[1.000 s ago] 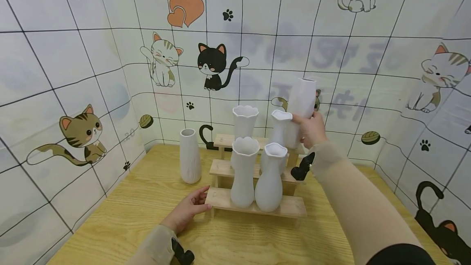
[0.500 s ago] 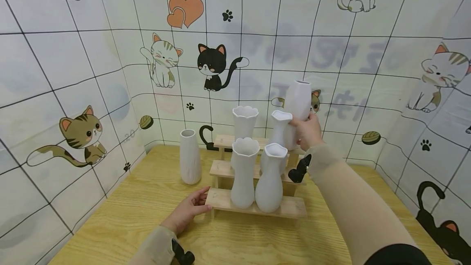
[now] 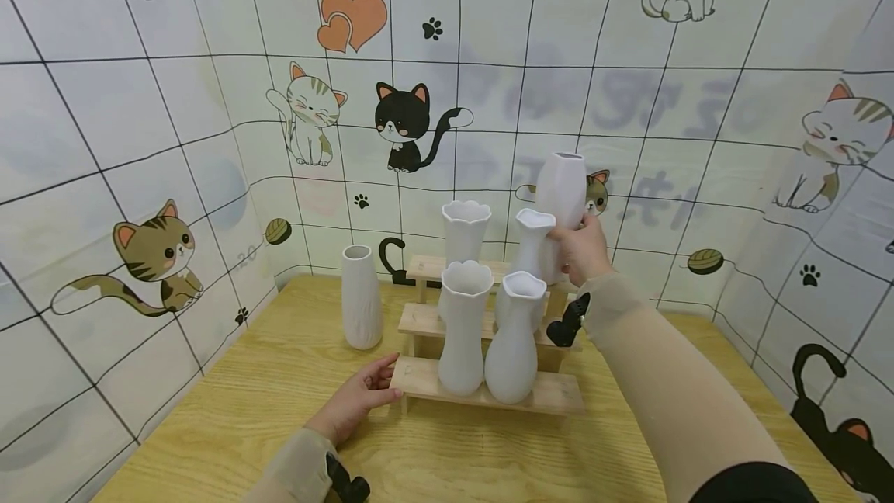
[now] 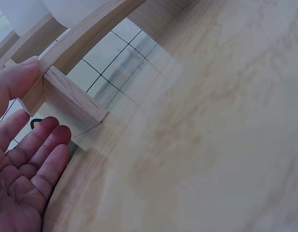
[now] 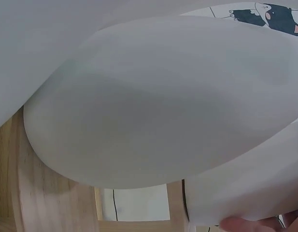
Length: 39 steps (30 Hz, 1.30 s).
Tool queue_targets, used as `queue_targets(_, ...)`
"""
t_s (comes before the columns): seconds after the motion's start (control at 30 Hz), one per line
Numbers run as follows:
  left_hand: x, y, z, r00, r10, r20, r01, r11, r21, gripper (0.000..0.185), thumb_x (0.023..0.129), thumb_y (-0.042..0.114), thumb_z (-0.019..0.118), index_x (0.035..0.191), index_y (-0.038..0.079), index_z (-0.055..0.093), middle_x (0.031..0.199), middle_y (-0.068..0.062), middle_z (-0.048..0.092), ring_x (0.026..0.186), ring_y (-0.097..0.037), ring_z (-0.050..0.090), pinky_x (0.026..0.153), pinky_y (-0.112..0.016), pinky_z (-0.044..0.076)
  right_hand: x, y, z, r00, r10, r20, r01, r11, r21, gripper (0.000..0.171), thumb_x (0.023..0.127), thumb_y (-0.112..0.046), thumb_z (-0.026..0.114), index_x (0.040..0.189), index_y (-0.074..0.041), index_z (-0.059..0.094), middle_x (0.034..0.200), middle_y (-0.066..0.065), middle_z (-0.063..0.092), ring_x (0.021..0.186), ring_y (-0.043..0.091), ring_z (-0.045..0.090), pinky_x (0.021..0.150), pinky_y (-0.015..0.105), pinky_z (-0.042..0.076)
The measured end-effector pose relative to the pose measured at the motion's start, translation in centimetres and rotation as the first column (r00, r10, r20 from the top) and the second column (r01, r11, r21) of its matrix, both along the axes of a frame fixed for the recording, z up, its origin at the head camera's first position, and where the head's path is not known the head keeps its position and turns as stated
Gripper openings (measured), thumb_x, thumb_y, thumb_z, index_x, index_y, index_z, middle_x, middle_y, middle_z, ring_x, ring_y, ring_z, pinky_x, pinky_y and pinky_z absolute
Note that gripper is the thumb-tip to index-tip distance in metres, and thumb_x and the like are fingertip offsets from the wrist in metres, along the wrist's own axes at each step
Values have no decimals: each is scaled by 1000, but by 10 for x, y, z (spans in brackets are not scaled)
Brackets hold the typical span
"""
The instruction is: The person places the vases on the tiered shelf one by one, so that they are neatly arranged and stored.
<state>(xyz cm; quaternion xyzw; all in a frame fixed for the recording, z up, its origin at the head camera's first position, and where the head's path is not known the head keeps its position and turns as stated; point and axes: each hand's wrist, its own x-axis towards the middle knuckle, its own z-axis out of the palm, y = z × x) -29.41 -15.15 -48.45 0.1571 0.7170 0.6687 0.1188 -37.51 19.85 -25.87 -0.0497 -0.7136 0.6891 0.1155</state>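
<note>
Screened indoor corner — wrinkled, cat-printed sheeting on three sides, wood-grain table within, room type unclear

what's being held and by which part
The right grip holds the rightmost vase by its lower half; the left grip holds the left end of the bottom shelf.

mid vases seem part-hidden, wrist-cam R hand cropped
</note>
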Motion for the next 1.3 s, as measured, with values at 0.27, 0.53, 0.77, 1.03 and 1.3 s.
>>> queue_targets(0.27,0,0,1,1000,-1,8,1,1000,5,67,78,20,63,134,12,28,118,-13,42,104,-25,43,85,-36,36,1,-1,-2,1000,17,-18,-17,1000,6,74,74,-20,67,131,-10,20,129,12,28,111,33,33,77,57,31)
queue_targets(0.53,1,0,4,1000,0,17,0,1000,9,67,79,21,63,135,13,27,120,-12,42,106,-24,42,86,-36,35,1,-2,-2,999,25,-31,-25,1000,5,72,74,-19,67,129,-10,21,128,12,29,110,33,34,77,59,31)
queue_targets(0.77,0,0,2,1000,-3,14,2,1000,11,67,79,21,63,135,13,27,120,-13,41,105,-24,42,85,-36,36,1,-1,-2,999,43,-30,-43,999,4,73,74,-20,67,130,-10,20,128,13,29,110,33,34,76,58,33)
queue_targets(1.03,0,-1,1,1000,-2,9,2,1000,13,67,79,20,63,134,13,27,119,-13,42,105,-25,43,85,-35,36,-2,4,-2,994,111,-13,-111,993,30,77,74,-23,67,132,-11,17,130,14,26,112,34,31,77,59,32)
queue_targets(1.3,1,0,0,1000,-3,5,3,1000,25,68,79,19,63,135,12,26,119,-13,42,105,-24,43,85,-35,36,-6,15,-3,978,208,16,-209,976,62,83,71,-28,70,133,-14,17,132,13,25,115,34,27,79,60,30)
